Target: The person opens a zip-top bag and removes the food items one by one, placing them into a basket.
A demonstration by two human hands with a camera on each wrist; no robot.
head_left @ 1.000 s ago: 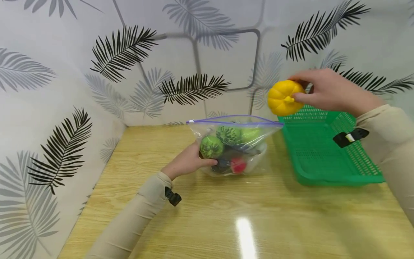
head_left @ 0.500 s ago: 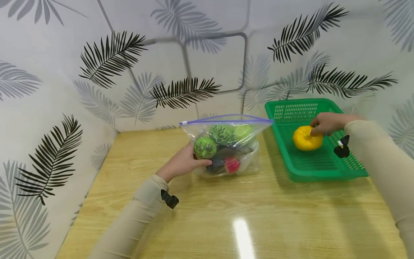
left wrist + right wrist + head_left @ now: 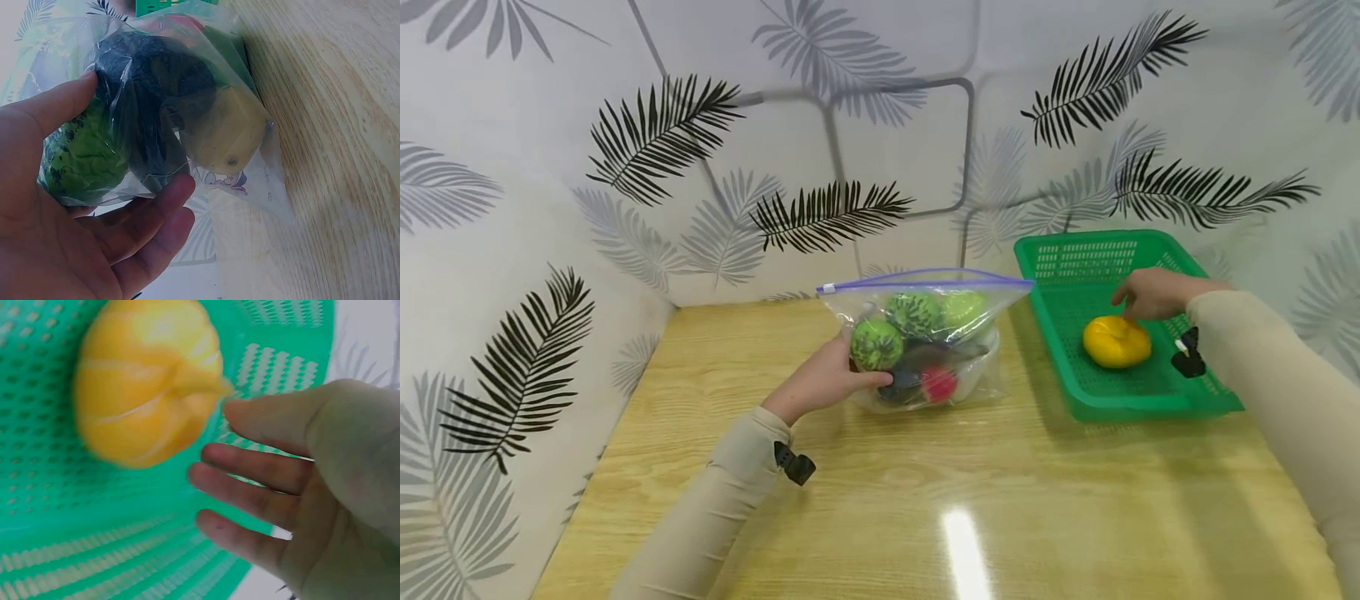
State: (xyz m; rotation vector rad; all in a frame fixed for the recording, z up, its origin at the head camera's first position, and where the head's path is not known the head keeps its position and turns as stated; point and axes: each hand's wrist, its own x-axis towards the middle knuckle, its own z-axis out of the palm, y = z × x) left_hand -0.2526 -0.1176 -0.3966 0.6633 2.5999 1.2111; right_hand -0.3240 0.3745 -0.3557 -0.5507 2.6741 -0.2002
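Observation:
My left hand grips the left side of a clear zip bag with a purple seal, thumb on the front, fingers behind. Inside show mottled green round fruits, a lighter green one, dark items and a red one. The left wrist view also shows a tan, potato-like item in the bag. A yellow pumpkin lies in the green plastic basket. Over the basket, my right hand is beside the pumpkin, fingers apart and off its body, the thumb tip near its stem.
The basket stands at the back right of the wooden table, right of the bag. A wall covering with feather prints rises behind the table and along its left side.
My right hand has carried the yellow pumpkin right and down into the basket and let go of it. My left hand keeps its hold on the bag; the head view has shifted slightly.

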